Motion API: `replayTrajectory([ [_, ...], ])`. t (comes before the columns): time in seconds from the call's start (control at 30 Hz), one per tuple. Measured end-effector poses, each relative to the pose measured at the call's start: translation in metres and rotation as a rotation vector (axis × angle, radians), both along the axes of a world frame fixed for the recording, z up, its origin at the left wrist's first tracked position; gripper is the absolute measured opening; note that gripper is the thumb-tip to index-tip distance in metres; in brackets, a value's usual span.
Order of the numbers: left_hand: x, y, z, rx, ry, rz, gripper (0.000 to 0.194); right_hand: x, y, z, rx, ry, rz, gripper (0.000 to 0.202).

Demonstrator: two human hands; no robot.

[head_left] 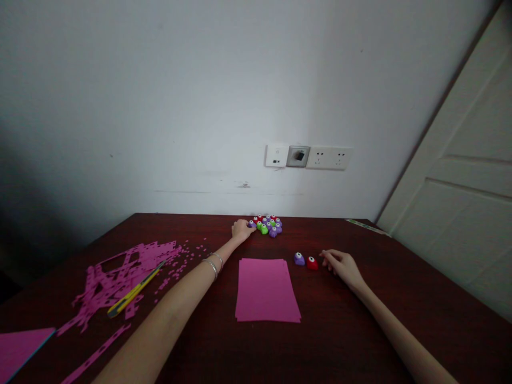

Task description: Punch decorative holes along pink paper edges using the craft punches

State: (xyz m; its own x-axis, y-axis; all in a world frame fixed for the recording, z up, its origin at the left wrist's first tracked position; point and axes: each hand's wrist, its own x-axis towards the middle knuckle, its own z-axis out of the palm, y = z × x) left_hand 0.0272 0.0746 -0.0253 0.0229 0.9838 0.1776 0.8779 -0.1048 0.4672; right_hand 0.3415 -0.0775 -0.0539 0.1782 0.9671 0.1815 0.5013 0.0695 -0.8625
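My left hand (241, 230) reaches to the far middle of the table. Its fingers close around a small purple paper punch (251, 224) at the left edge of a cluster of red, green and purple punches (268, 224). Nearer to me, a second purple punch (299, 259) and a red punch (312, 263) sit side by side. Just right of the red one rests my right hand (342, 266), fingers loosely bent and apart, with nothing visible in them. A stack of pink paper sheets (267, 290) lies between my forearms.
Punched pink paper strips (120, 272) and small cut-outs lie heaped on the left, a yellow utility knife (136, 289) across them. A pink pad (24, 349) is at the near left corner. A long thin ruler-like strip (366, 226) lies far right. The wall bounds the table's back.
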Motion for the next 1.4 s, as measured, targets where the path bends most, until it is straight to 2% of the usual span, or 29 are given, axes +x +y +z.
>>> replayTrajectory([
  [0.13, -0.003, -0.008, 0.009, 0.014, -0.064, -0.071, 0.027, 0.001, 0.001, -0.001, 0.007, 0.002, -0.007, 0.044],
  [0.27, -0.006, -0.025, 0.025, 0.049, -0.129, -0.171, 0.028, -0.001, -0.001, 0.000, 0.016, -0.005, -0.005, 0.044],
  [0.43, -0.011, -0.060, 0.045, 0.145, -0.230, -0.377, 0.026, -0.003, -0.004, 0.001, 0.026, -0.032, 0.001, 0.043],
  [0.57, -0.012, -0.089, 0.054, 0.164, -0.242, -0.479, 0.023, -0.005, -0.006, 0.001, 0.037, -0.064, 0.006, 0.040],
  [0.77, -0.012, -0.115, 0.052, 0.157, -0.280, -0.618, 0.022, -0.008, -0.008, 0.005, 0.054, -0.118, 0.011, 0.038],
  [0.93, -0.013, -0.121, 0.046, 0.142, -0.268, -0.649, 0.021, -0.012, -0.011, 0.008, 0.078, -0.160, 0.022, 0.036],
  [1.1, -0.012, -0.125, 0.047, 0.117, -0.233, -0.683, 0.022, -0.015, -0.016, 0.013, 0.136, -0.175, -0.010, 0.040],
  [1.23, -0.008, -0.132, 0.049, 0.105, -0.204, -0.723, 0.023, -0.029, -0.024, 0.029, 0.209, -0.202, -0.023, 0.037],
  [1.4, 0.000, -0.142, 0.047, 0.126, -0.159, -0.773, 0.022, -0.078, -0.046, 0.056, 0.264, -0.218, 0.094, 0.033],
])
